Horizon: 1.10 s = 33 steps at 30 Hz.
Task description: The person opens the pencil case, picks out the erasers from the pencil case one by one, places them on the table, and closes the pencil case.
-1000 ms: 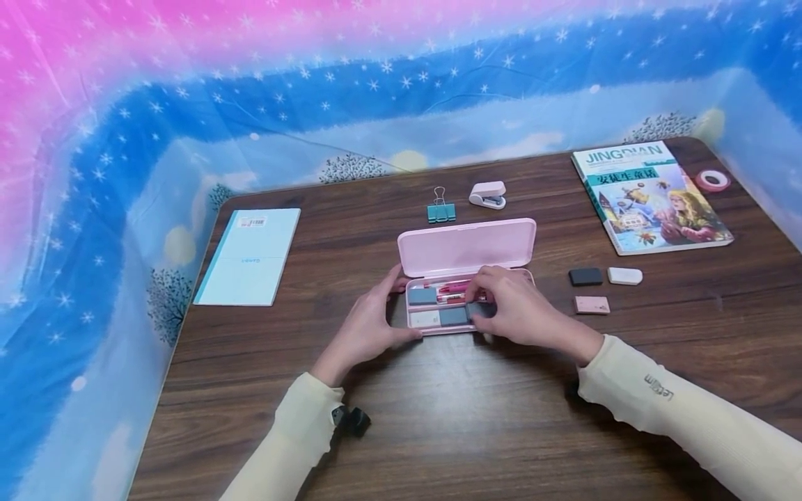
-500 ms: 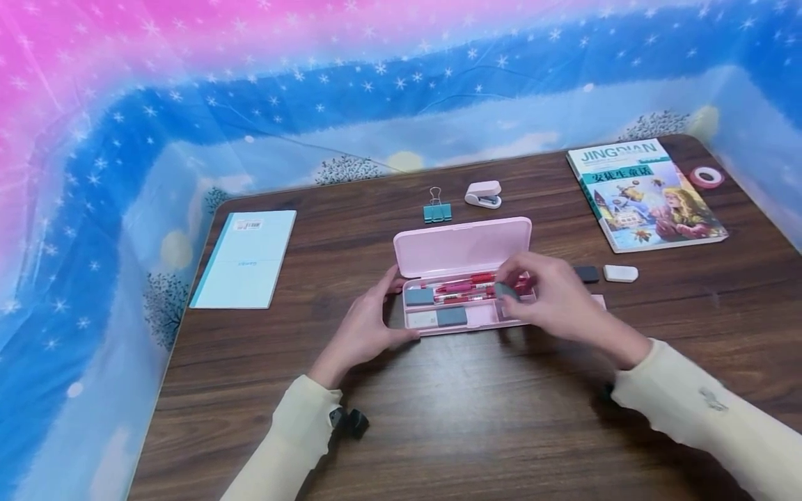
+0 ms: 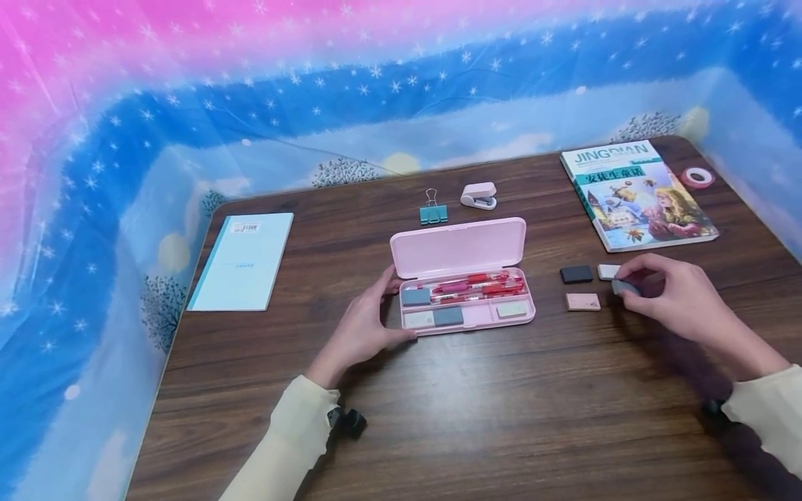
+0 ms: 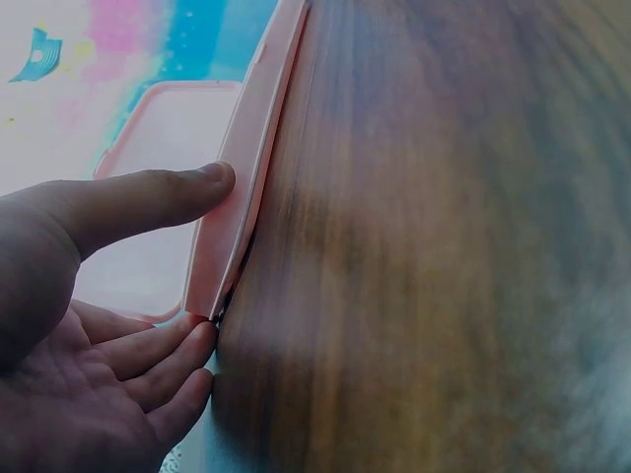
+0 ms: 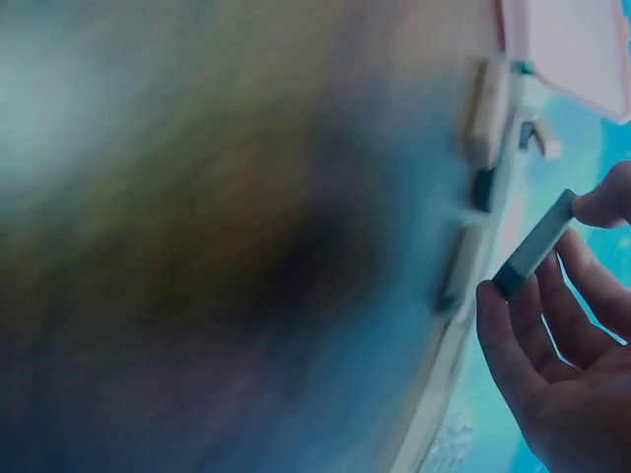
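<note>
My left hand point(image 3: 363, 327) spans the left end of an open pink pencil case point(image 3: 482, 325), thumb along its front wall and fingers around the end. Inside lie several red and pink pens point(image 3: 476, 287), a grey eraser point(image 3: 416, 297) at the upper left, a white eraser point(image 3: 418, 319) beside another grey eraser point(image 3: 447, 316), and a pale eraser point(image 3: 512, 309) at the lower right. To the right, my right hand point(image 3: 683, 299) pinches a grey eraser point(image 5: 535, 244) above the table. Below and beside it are a black eraser point(image 3: 576, 274), a white eraser point(image 3: 608, 272) and a pink eraser point(image 3: 583, 301).
Behind the case stand a teal binder clip point(image 3: 434, 213) and a small white stapler point(image 3: 479, 195). A storybook point(image 3: 639, 198) and a tape roll point(image 3: 698, 177) lie at the back right. At the left lies a pale blue notebook point(image 3: 243, 268). A printed cloth surrounds the table.
My right hand has lifted a grey eraser out of the case's front compartment and carried it right, over beside the loose erasers. The left hand has stayed at the case.
</note>
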Tool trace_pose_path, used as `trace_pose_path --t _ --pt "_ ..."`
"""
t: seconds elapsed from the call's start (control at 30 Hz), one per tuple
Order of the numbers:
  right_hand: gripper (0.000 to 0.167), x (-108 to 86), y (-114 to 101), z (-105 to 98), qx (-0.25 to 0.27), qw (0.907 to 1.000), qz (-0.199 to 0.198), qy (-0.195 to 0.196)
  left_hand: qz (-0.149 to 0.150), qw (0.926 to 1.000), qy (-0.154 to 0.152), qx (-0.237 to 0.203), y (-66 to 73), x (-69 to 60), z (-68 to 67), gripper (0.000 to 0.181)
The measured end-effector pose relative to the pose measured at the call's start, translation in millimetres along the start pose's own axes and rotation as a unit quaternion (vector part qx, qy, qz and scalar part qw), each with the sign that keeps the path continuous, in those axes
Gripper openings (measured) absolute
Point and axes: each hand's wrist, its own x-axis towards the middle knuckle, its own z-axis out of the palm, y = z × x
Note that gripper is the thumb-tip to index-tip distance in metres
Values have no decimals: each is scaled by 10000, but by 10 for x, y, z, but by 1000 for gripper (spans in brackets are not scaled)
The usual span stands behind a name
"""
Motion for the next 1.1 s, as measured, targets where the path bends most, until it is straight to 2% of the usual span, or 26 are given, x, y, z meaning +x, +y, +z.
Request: trace_pose_path --t 0.17,0.4,0.53,0.77,0.93,1.0,1.1 --pt "23 -21 127 62 -150 9997 -26 -203 87 9999 25 -50 0 -2 0 111" --pt "22 9 111 129 -381 9988 -69 -307 113 9999 45 -36 -8 -3 5 111" --pt "22 10 121 142 -484 9983 -122 -299 107 9999 54 -30 -7 -9 9 112" --pt "19 12 104 156 -637 9969 -447 -128 88 9999 79 -40 -13 -6 5 112" --pt "21 29 -45 101 -544 9977 -404 -65 95 9999 87 -44 -21 -9 2 111" --pt "20 45 -176 71 -285 9985 -460 99 99 9999 91 -34 -21 -10 3 111" --pt "18 93 -445 90 287 9957 -813 328 95 9999 83 -14 -18 -7 5 111"
